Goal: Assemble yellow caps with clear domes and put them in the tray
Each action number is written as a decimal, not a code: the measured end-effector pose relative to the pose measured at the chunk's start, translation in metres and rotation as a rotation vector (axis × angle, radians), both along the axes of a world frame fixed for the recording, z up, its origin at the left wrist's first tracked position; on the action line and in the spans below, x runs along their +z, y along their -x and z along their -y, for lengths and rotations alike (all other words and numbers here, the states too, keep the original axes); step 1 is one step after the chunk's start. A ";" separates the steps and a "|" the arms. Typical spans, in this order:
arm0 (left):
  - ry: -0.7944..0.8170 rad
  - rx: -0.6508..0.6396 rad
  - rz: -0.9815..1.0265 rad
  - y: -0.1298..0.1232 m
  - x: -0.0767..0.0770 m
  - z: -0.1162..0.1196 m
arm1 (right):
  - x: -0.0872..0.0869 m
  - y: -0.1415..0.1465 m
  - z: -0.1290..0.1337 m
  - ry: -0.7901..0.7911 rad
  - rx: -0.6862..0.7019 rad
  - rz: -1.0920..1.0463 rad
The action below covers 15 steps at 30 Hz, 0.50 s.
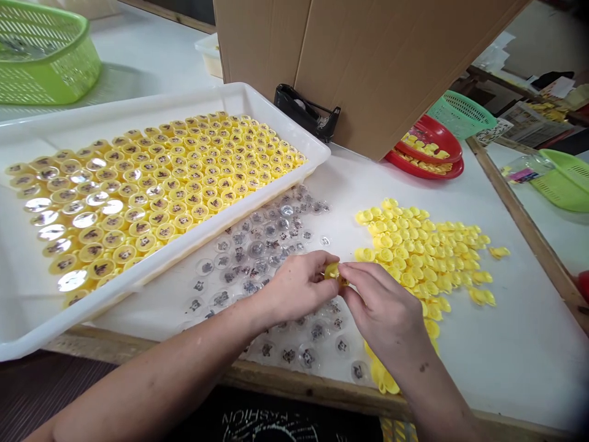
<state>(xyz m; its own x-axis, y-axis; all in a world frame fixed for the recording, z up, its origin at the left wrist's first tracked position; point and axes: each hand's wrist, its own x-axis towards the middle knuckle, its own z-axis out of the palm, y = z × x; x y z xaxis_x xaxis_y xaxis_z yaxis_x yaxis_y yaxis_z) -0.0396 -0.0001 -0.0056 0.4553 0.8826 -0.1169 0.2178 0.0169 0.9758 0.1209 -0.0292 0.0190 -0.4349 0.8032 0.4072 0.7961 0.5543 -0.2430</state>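
Left forearm (151,374) and right forearm (427,380) cross the wooden tabletop edge (294,383). Fingers (363,273) of left hand (297,285) and right hand (384,307) closed, gripping one yellow cup (334,274) above clear plastic domes (257,258), which lie between white tray's rim (184,212) at left and loose yellow cups (414,258) at right.

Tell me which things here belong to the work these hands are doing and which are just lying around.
Belong:
yellow capsule half pinched between left hand and right hand
loose yellow halves
clear printed domes
filled capsules
white tray

Lying about:
green baskets
red plates
black tape dispenser
cardboard carton
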 end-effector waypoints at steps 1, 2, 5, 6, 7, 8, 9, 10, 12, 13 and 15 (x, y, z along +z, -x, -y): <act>0.023 0.022 0.012 -0.001 -0.003 0.000 | -0.002 0.001 0.000 0.001 -0.008 -0.010; 0.045 0.041 0.027 -0.002 -0.006 -0.001 | -0.003 0.003 -0.001 0.006 -0.014 -0.031; 0.116 0.061 0.150 -0.003 -0.010 -0.004 | -0.007 0.001 -0.004 0.061 -0.046 -0.161; 0.134 0.061 0.208 -0.003 -0.010 -0.004 | -0.008 -0.001 -0.006 0.107 -0.068 -0.227; 0.145 0.063 0.257 -0.003 -0.009 -0.004 | -0.009 -0.004 -0.007 0.166 -0.092 -0.302; 0.146 0.065 0.289 -0.003 -0.008 -0.004 | -0.010 -0.007 -0.008 0.233 -0.116 -0.386; 0.137 0.066 0.299 -0.002 -0.006 -0.004 | -0.011 -0.010 -0.009 0.300 -0.134 -0.470; 0.113 0.066 0.290 -0.002 -0.006 -0.004 | -0.013 -0.013 -0.010 0.369 -0.139 -0.547; 0.044 0.063 0.249 -0.001 -0.006 -0.003 | -0.016 -0.016 -0.011 0.490 -0.132 -0.668; 0.010 0.068 0.232 -0.001 -0.007 -0.002 | -0.017 -0.016 -0.011 0.536 -0.127 -0.715; -0.036 0.098 0.213 -0.001 -0.009 -0.002 | -0.019 -0.014 -0.011 0.575 -0.120 -0.790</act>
